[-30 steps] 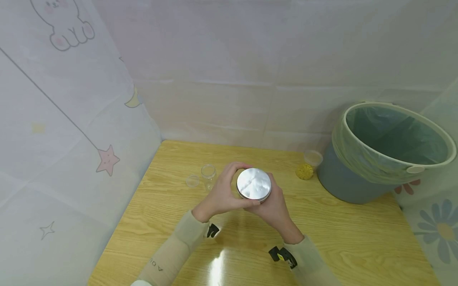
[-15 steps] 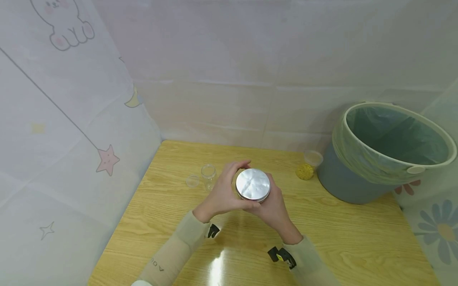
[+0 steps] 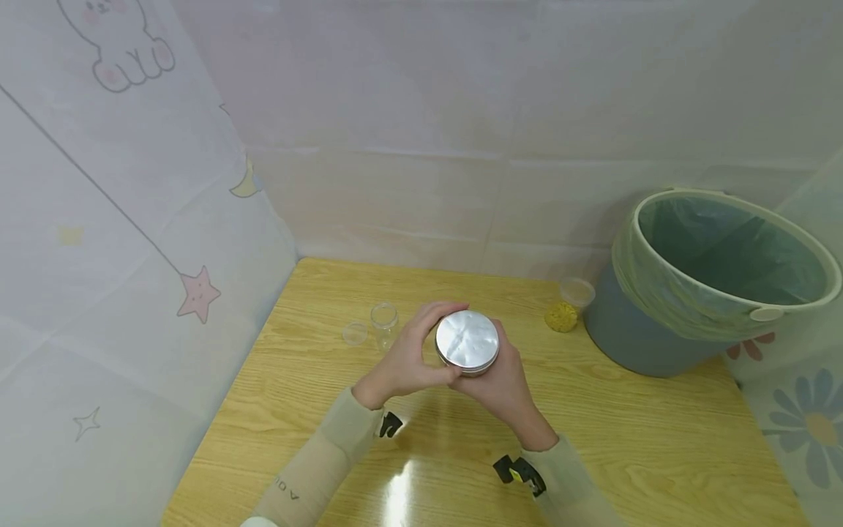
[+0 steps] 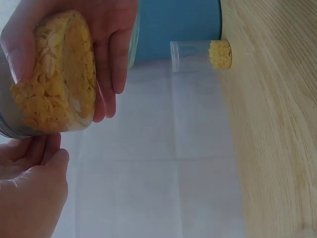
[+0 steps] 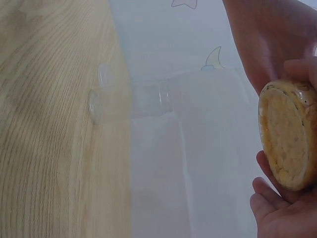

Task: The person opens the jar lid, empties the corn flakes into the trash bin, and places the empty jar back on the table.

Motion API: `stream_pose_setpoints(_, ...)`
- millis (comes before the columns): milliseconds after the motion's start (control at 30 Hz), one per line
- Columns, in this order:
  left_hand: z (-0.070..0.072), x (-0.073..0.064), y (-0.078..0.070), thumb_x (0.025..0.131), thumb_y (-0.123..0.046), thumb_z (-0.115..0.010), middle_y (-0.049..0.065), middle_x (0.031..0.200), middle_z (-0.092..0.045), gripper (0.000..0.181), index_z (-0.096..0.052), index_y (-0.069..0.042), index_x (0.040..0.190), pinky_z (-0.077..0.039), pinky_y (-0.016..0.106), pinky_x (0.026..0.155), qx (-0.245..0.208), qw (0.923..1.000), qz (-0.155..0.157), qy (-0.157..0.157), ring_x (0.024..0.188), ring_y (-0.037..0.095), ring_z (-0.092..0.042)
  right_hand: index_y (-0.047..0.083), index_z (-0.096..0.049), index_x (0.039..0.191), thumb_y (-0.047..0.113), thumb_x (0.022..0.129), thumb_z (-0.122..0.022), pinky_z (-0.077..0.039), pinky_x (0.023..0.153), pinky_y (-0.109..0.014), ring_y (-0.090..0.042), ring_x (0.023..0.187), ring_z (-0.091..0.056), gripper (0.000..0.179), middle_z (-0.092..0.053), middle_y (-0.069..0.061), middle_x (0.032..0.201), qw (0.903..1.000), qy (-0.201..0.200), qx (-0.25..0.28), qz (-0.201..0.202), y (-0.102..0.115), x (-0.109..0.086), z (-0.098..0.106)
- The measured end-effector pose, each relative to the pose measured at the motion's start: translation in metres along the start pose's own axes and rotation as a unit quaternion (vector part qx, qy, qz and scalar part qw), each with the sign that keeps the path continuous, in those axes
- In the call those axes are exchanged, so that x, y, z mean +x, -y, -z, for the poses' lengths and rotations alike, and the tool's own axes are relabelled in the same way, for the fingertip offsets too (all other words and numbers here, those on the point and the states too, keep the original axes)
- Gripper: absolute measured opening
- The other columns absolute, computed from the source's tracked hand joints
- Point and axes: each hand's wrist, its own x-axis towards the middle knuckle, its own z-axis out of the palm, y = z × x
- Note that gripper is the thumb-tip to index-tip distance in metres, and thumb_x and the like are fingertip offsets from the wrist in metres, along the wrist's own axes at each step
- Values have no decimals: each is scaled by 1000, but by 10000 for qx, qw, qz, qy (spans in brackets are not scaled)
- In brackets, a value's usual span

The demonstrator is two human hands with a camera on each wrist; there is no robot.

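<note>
Jar of yellow flakes (image 4: 48, 91) between both hands, lid side up. Right hand (image 3: 498, 384) clamped round jar body; left hand (image 3: 408, 360) curled about silver lid (image 3: 467, 339), thumb nearest person. Clear jar (image 5: 131, 105) just beyond left hand; bin (image 3: 648, 333) on counter (image 3: 645, 439), well right of right hand.

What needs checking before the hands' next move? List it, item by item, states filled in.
1. Left hand gripping near the silver lid: ok.
2. Right hand gripping the held jar: ok.
3. Held jar lifted off the table: ok.
4. Silver lid loose enough to come off: cannot tell.
5. Empty clear jar standing upright: ok.
6. Clear disc fitted on that jar: not ok, lying beside it.
</note>
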Motion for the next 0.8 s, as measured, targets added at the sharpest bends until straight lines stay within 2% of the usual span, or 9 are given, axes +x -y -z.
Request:
stream_pose_setpoints(200,-1,0,-2,72,-21,-92,-2,139,-54,81,-52,-14,142,-37,46,109,220,9992,207,-272,131,20,-45,8,-49,132,5,66,-93,-51,89,-54,-28,112,-60,80,-61,-9,126,10000,21,-12,-39,0,0,1)
stream_pose_setpoints(400,-3,-1,-2,64,-25,-100,1,137,-53,86,-54,-16,136,-32,48,112,235,9965,591,-535,134,17,-44,7,-49,132,7,67,-93,-51,87,-54,-29,110,-61,79,-61,-10,126,10000,3,-15,39,0,-1,1)
stream_pose_setpoints(533,-6,-2,-1,59,-26,-102,1,135,-52,90,-52,-16,134,-30,47,114,298,9952,672,-640,135,17,-42,6,-49,133,7,67,-93,-51,87,-54,-28,110,-61,79,-61,-10,126,10000,33,-3,85,-3,-1,1)
stream_pose_setpoints(667,-6,-2,1,61,-30,-101,3,141,-48,97,-48,-17,141,-33,47,113,446,9963,575,-450,135,17,-41,6,-49,133,6,67,-93,-51,88,-54,-28,110,-61,80,-61,-10,126,9999,58,53,82,-4,-1,1)
stream_pose_setpoints(800,-4,-3,2,73,-29,-93,-1,145,-47,92,-44,-16,150,-37,47,109,420,9982,427,-77,134,17,-40,7,-49,133,6,68,-93,-51,89,-54,-27,113,-60,78,-61,-9,127,9999,87,82,58,-3,-1,1)
